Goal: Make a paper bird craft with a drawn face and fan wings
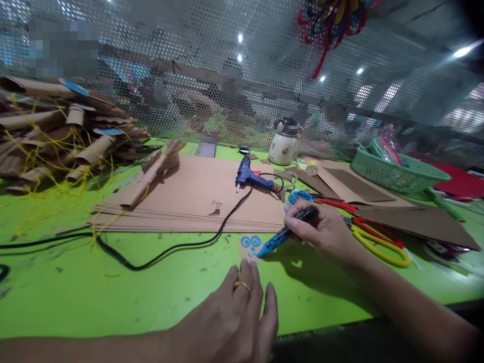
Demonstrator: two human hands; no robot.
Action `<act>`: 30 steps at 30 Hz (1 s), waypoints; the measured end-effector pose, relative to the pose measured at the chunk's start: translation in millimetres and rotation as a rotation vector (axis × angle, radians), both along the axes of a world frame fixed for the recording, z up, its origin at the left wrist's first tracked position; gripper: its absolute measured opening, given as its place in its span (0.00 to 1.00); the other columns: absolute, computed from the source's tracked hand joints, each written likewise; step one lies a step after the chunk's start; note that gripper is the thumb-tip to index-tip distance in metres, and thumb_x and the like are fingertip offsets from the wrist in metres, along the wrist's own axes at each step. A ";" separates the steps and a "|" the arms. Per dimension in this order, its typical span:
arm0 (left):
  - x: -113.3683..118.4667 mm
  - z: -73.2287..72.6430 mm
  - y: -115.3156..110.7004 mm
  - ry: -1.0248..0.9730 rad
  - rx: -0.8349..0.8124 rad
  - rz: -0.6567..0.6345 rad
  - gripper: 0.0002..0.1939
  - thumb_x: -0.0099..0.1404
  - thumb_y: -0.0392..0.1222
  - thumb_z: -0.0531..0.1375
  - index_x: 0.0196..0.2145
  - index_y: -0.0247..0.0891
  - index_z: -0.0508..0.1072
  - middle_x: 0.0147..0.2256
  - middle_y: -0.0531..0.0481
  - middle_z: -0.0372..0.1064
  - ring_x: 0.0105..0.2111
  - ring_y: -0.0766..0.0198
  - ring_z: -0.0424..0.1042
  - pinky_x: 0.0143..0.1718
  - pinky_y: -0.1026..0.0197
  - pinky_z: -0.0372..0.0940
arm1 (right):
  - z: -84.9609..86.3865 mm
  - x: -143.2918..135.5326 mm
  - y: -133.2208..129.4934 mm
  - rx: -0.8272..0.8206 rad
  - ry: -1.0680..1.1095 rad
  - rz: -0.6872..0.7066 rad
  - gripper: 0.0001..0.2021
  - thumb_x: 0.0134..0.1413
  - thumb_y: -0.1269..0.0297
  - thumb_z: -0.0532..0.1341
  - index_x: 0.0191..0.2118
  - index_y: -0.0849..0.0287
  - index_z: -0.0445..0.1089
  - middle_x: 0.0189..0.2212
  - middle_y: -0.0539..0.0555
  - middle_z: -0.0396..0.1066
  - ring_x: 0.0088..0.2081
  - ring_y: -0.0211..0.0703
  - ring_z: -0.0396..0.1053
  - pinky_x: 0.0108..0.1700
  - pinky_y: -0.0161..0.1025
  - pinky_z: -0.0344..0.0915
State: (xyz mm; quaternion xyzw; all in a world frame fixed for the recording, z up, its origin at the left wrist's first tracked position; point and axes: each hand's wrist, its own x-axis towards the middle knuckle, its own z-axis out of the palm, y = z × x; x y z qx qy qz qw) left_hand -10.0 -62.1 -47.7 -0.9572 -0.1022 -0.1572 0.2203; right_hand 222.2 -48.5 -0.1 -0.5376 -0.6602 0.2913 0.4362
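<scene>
My right hand (pixel 321 229) grips a blue marker (pixel 280 239), its tip down at the lower right of a small round piece of brown paper (pixel 244 250). Blue ring eyes, a dot and a short mouth line are drawn on that piece. My left hand (pixel 234 307), with a gold ring on one finger, lies with fingers stretched out; its fingertips rest at the lower edge of the round piece. Just behind my right hand sits a roll of blue tape (pixel 297 197), partly hidden by the fingers.
A blue glue gun (pixel 251 175) lies on stacked brown paper (pixel 196 176), its black cord (pixel 177 246) crossing the table. Rolled paper bundles (pixel 49 136) fill the left. Yellow-handled scissors (pixel 381 248), a white bottle (pixel 283 143) and a green basket (pixel 401 170) stand right of centre.
</scene>
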 end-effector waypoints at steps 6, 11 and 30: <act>-0.6 3.3 -1.7 0.024 -0.023 0.000 0.21 0.72 0.46 0.50 0.54 0.25 0.65 0.49 0.23 0.70 0.50 0.39 0.72 0.47 0.44 0.69 | -1.4 2.6 3.0 0.001 -0.023 -0.043 0.09 0.55 0.61 0.62 0.28 0.59 0.66 0.17 0.46 0.65 0.19 0.34 0.61 0.24 0.33 0.58; -1.6 4.1 -1.8 0.039 -0.024 -0.001 0.23 0.72 0.48 0.51 0.54 0.25 0.66 0.48 0.23 0.71 0.50 0.39 0.73 0.47 0.44 0.69 | -3.6 5.7 5.0 -0.007 -0.013 -0.050 0.09 0.56 0.60 0.62 0.29 0.59 0.66 0.17 0.46 0.65 0.19 0.34 0.61 0.24 0.34 0.59; -0.7 3.6 -0.1 0.052 -0.002 -0.001 0.21 0.73 0.44 0.49 0.54 0.24 0.65 0.48 0.23 0.71 0.49 0.39 0.73 0.47 0.44 0.69 | -1.2 3.0 4.8 -0.021 -0.016 -0.065 0.09 0.56 0.61 0.61 0.29 0.60 0.66 0.17 0.46 0.65 0.20 0.34 0.61 0.24 0.34 0.58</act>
